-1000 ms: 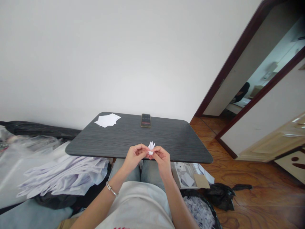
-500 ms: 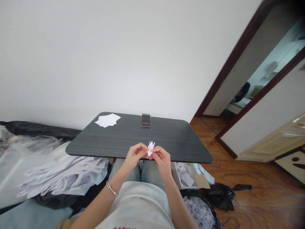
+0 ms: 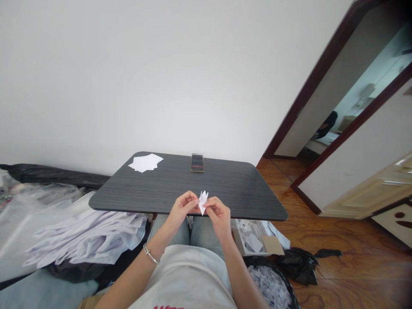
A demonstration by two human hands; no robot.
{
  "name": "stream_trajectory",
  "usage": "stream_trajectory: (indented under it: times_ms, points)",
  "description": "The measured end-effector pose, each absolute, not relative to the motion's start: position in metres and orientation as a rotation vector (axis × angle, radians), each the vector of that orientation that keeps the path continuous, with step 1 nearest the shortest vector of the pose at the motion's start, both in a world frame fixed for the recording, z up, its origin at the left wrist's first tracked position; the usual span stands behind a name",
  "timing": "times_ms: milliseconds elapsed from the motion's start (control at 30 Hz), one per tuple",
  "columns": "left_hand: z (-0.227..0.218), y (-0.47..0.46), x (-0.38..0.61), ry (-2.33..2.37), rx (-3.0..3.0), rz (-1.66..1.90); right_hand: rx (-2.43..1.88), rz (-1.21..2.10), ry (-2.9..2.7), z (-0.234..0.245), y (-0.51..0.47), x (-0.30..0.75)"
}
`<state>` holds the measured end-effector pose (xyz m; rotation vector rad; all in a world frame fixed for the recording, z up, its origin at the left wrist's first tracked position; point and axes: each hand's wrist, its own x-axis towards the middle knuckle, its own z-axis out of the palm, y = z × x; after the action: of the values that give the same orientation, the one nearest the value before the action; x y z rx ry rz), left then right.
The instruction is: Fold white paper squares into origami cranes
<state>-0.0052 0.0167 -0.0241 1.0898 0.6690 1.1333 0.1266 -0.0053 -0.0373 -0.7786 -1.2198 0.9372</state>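
A small folded white paper figure [image 3: 202,202], with pointed tips at its top and bottom, is held over the near edge of the dark table [image 3: 154,186]. My left hand [image 3: 183,208] pinches its left side between thumb and fingers. On the right side my right hand [image 3: 219,212] pinches it the same way. Some fingertips are hidden behind the paper. At the table's far left corner lies a small pile of white paper sheets [image 3: 145,163].
A phone [image 3: 197,163] rests by the table's back edge. To the right below are a box of papers [image 3: 249,238], a bin of paper scraps [image 3: 268,285] and a black plastic bag [image 3: 301,264]. White cloth [image 3: 86,236] is heaped at left. Through the doorway a person [image 3: 326,125] is partly visible.
My left hand's fingers have shifted up slightly along the paper figure, and more of its lower point shows. Both hands still hold it in nearly the same place.
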Motion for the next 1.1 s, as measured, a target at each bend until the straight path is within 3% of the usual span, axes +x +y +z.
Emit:
stream_trajectory:
  times_ms: [1100]
  points:
    - [-0.028,0.017,-0.005,0.817,1.156,1.149,-0.86,1.187,-1.03,-0.048,0.002,0.126]
